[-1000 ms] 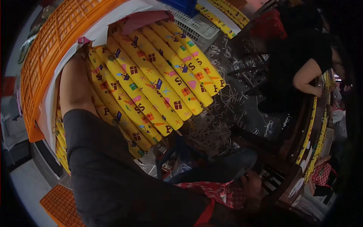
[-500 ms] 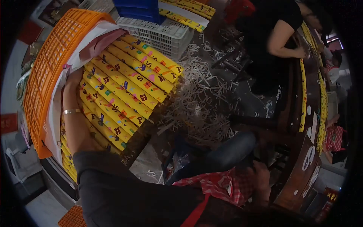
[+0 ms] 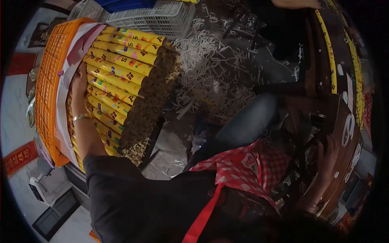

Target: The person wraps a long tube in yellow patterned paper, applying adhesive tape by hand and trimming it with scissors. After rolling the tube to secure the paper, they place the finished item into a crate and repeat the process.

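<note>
My left hand [image 3: 79, 81] is at the left side of a big stack of yellow printed tubes [image 3: 117, 67], against the white lining [image 3: 67, 81] of an orange crate [image 3: 50, 77]. Its fingers are partly hidden among the tubes, so their grip cannot be made out. The tubes lie side by side in layers, their brown open ends [image 3: 150, 97] facing right. At the right, my right hand [image 3: 327, 156] is held by the edge of a dark wooden table [image 3: 334, 117]. Its fingers are stretched and apart, with nothing seen in them.
Curled pale paper strips [image 3: 214, 77] cover the floor ahead. Grey plastic crates [image 3: 152, 18] stand behind the stack. More yellow tubes [image 3: 327, 48] and white rings [image 3: 347, 129] lie on the table. Another person's arm [image 3: 296, 3] reaches across at the top.
The view has swung, showing more of the tube ends. My right hand has moved right, from beside the checked apron up to the table edge. My left hand stays at the tubes.
</note>
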Motion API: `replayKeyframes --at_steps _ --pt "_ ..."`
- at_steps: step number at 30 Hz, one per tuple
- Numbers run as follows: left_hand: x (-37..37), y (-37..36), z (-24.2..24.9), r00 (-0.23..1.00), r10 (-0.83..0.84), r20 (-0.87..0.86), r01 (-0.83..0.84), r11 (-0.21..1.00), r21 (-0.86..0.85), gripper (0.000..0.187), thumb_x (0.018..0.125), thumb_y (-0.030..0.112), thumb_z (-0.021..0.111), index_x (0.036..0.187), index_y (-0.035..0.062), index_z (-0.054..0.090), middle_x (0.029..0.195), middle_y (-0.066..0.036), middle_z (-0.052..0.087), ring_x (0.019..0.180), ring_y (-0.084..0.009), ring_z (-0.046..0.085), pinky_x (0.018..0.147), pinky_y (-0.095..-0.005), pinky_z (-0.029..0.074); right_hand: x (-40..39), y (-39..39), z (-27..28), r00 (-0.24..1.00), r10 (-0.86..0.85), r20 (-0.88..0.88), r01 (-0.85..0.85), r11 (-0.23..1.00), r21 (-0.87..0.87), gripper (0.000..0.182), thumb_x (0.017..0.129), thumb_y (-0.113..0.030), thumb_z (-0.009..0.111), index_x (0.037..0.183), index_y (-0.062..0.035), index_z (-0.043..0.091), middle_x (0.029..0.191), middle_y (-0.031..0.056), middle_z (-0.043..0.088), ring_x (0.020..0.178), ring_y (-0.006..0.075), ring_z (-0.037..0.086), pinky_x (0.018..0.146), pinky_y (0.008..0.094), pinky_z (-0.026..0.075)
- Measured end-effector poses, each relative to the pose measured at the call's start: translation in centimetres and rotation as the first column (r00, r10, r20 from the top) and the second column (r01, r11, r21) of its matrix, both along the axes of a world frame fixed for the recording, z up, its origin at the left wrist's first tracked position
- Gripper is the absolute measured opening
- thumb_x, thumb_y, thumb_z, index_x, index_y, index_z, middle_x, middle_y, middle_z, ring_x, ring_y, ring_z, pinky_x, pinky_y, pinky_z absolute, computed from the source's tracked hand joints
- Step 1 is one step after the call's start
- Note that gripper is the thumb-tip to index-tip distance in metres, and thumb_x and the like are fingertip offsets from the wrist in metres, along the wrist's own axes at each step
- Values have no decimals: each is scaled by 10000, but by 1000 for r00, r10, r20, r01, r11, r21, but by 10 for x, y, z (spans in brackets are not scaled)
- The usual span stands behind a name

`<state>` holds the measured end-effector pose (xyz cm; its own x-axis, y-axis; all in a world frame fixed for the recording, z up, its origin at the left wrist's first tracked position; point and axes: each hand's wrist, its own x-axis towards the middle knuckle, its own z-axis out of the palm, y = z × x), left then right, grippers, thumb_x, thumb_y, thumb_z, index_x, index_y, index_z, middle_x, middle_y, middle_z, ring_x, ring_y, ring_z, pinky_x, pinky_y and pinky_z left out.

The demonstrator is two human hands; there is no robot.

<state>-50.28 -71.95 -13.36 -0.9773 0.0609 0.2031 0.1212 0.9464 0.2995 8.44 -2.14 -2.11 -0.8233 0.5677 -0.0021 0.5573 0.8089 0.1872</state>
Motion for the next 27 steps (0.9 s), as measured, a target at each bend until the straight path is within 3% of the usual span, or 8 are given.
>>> replayKeyframes --at_steps 5,7,11,16,20,23,26,27 --pt "-11 2 21 832 287 475 -243 958 -152 1082 863 838 220 1462 -49 375 1486 -289 396 1400 -393 370 1118 -412 336 11 1 -23 999 30 -19 -30 999 21 372 1011 -271 554 1346 -112 528 1432 127 446 1354 356 374 1099 532 425" --pt "-10 -6 14 887 271 375 -229 961 -152 1037 879 813 267 1416 -56 447 1448 -295 444 1379 -396 401 1108 -411 345 17 5 -33 989 143 -41 -137 984 113 400 1015 -280 545 1382 -128 497 1476 111 407 1416 340 293 1116 542 408" --pt "-5 15 34 825 249 507 -260 964 -50 957 900 759 358 1440 -28 430 1453 -297 437 1382 -382 399 1118 -381 339 7 1 -33 985 64 -162 -56 997 48 447 1018 -280 537 1434 -145 447 1524 107 349 1445 332 253 1129 545 394" --pt "78 71 6 972 210 106 -185 962 -202 930 924 736 338 1566 80 189 1628 -194 127 1493 -376 148 1124 -668 174 5 30 -48 966 69 -247 -67 998 19 551 1035 -317 492 1516 -98 333 1579 153 265 1467 349 223 1173 516 287" --pt "106 94 -1 996 87 34 -89 994 66 845 954 667 411 1519 47 312 1601 -234 191 1483 -407 159 1153 -585 186 1 32 -48 972 40 -231 -35 999 28 583 1035 -335 486 1524 -70 311 1579 168 269 1467 358 226 1175 505 257" --pt "148 160 33 960 -100 -261 132 985 108 596 963 384 622 1407 12 483 1535 -273 313 1431 -432 281 1135 -502 282 2 34 -49 954 50 -297 -53 999 -2 581 1032 -329 496 1519 -68 316 1576 160 279 1460 360 245 1171 502 268" --pt "191 247 46 848 -305 -434 492 756 431 335 936 107 648 1244 -12 593 1333 -177 566 1265 -294 518 1066 -386 384 -2 43 -49 940 66 -334 -74 997 -10 573 1020 -285 534 1509 -65 329 1562 160 300 1450 375 261 1146 507 313" --pt "200 272 37 878 -401 -261 469 615 634 312 930 95 650 1218 -14 606 1261 -161 610 1200 -266 560 1029 -367 416 -5 47 -50 944 56 -326 -58 998 2 570 1012 -255 551 1508 -82 330 1551 160 311 1444 381 269 1129 514 344"
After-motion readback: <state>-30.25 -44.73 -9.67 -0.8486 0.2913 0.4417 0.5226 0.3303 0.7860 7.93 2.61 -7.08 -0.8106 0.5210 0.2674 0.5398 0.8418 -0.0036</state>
